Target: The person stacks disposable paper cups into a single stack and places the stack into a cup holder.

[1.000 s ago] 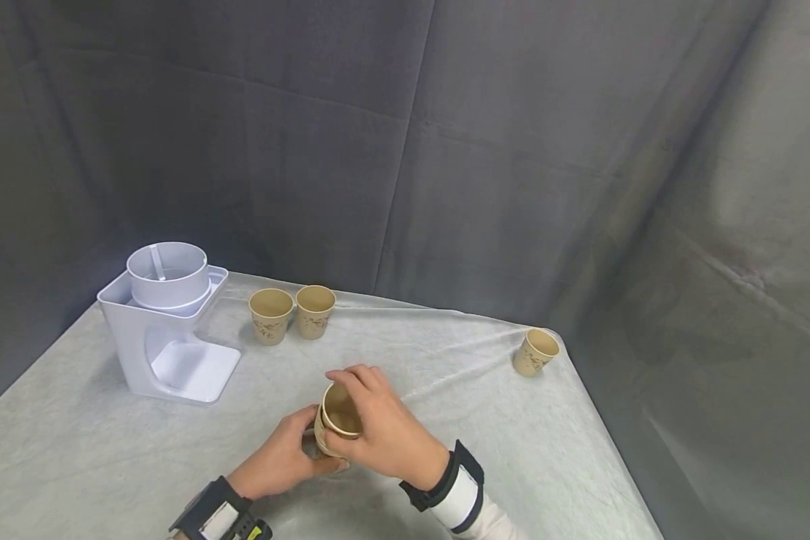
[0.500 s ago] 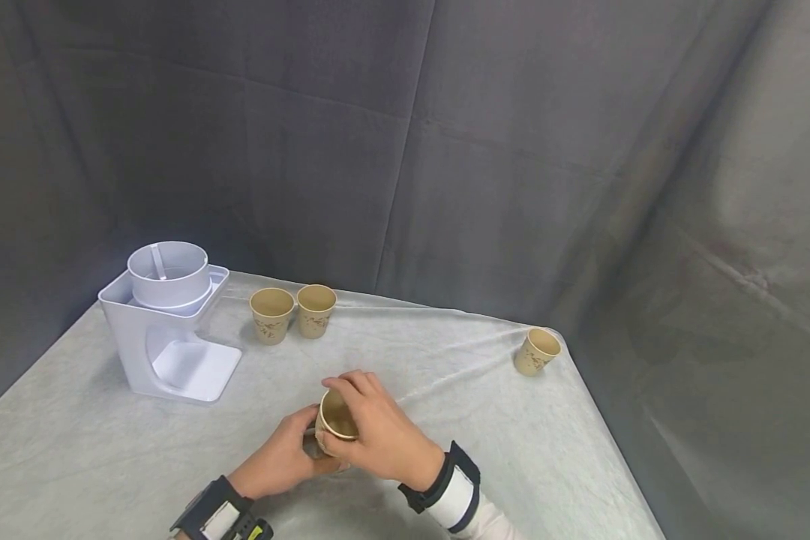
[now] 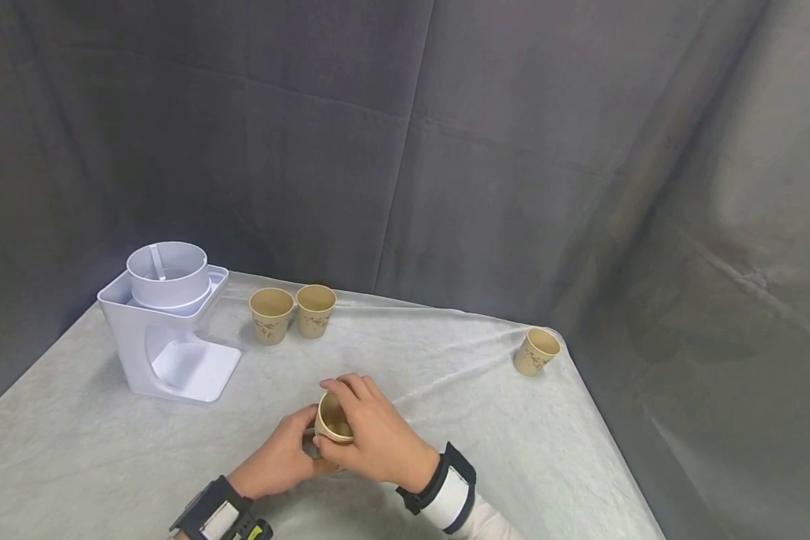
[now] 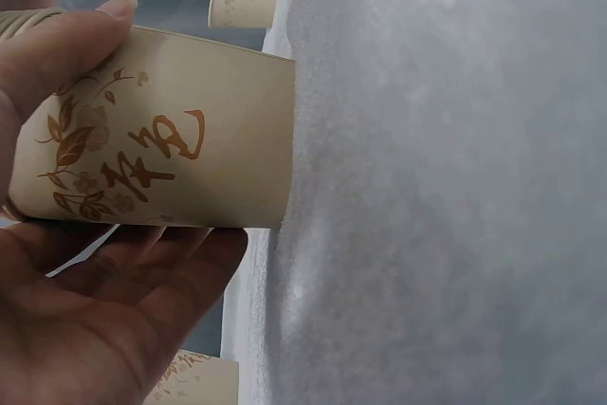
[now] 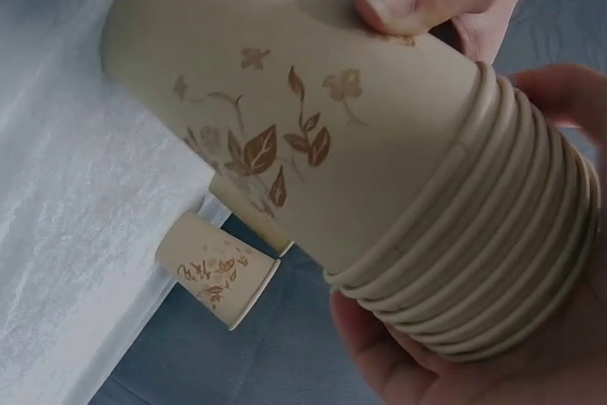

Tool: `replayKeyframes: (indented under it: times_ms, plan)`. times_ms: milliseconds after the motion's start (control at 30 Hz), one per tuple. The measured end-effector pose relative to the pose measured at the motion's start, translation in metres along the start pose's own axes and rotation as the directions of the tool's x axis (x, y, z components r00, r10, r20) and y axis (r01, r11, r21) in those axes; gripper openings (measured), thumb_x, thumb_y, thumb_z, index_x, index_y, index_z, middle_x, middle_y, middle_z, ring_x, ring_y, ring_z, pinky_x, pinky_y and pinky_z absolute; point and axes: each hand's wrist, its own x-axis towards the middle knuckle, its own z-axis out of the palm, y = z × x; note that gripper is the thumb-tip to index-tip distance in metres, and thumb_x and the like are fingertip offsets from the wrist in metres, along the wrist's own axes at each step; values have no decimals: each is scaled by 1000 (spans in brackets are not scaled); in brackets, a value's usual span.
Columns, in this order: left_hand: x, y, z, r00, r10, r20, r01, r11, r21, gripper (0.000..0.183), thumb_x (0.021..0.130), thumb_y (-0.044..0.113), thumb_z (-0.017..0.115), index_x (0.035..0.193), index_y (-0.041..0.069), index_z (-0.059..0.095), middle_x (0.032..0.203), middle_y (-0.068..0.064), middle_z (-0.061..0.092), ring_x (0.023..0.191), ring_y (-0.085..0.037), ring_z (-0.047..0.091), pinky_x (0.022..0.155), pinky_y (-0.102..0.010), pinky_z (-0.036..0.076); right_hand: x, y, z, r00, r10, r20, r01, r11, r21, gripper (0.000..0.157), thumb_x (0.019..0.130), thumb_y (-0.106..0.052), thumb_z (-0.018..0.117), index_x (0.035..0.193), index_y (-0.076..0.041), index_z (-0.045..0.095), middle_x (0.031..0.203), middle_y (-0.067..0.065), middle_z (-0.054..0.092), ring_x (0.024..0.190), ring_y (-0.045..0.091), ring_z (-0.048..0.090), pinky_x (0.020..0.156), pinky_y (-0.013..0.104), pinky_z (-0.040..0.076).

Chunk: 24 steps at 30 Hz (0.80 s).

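Note:
Several beige paper cups with a brown leaf print form one nested stack, held close over the near middle of the table in the head view. My left hand grips the body of the outer cup, thumb on one side and fingers under the other, as the left wrist view shows. My right hand holds the stack around its rims from above, its fingers over the mouth. Several rims sit tightly one on another in the right wrist view. Brown lettering marks the outer cup.
Two like cups stand side by side at the back. Another cup stands near the right edge. A white dispenser-like stand with a round container on top is at the left. Grey curtains enclose the table.
My right hand has moved slightly left and down, and the inner cup's rim, earlier standing apart from the one below, now sits closer to it. My left hand has stayed in place.

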Motion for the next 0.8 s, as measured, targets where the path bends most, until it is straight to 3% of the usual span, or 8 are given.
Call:
replayKeyframes:
  times_ms: [200,400,500,600,800]
  plan:
    - [1,4,1,1000,9,2,-9,999,-46,64,72,35,76,125,13,47,119,-4,56,107,-20,55,88,-36,48,-3,4,-4,998,28,-57,-24,998,61,67,85,-59,46,142,-28,27,129,-8,42,115,6,41,92,31,43]
    - [-2,23,-1,1000,-14,-16,13,997,-78,65,70,21,78,126,9,46,119,-7,55,107,-20,54,89,-38,47,-10,17,-9,988,19,-156,-1,993,118,56,86,-46,53,137,-28,36,127,-11,45,112,7,45,91,30,43]
    - [0,13,1,999,-23,-25,21,998,-54,66,69,23,79,125,12,47,117,-4,56,107,-19,54,89,-37,47,-16,30,-12,969,3,-248,30,991,131,52,84,-34,57,134,-28,41,125,-10,49,107,9,48,88,32,45]
    - [1,3,2,999,-31,-26,30,999,-42,67,68,26,80,125,14,47,117,-3,57,108,-18,54,89,-36,47,-24,46,-15,953,10,-304,29,992,123,47,86,-32,54,131,-26,44,123,-8,51,105,8,48,86,33,46]
    - [2,0,3,999,-35,-33,33,998,-53,72,65,29,81,127,19,46,119,0,57,109,-16,53,91,-37,46,-41,85,-21,930,112,-349,-83,992,99,36,90,-35,52,125,-26,50,117,-10,54,102,10,50,84,36,46]
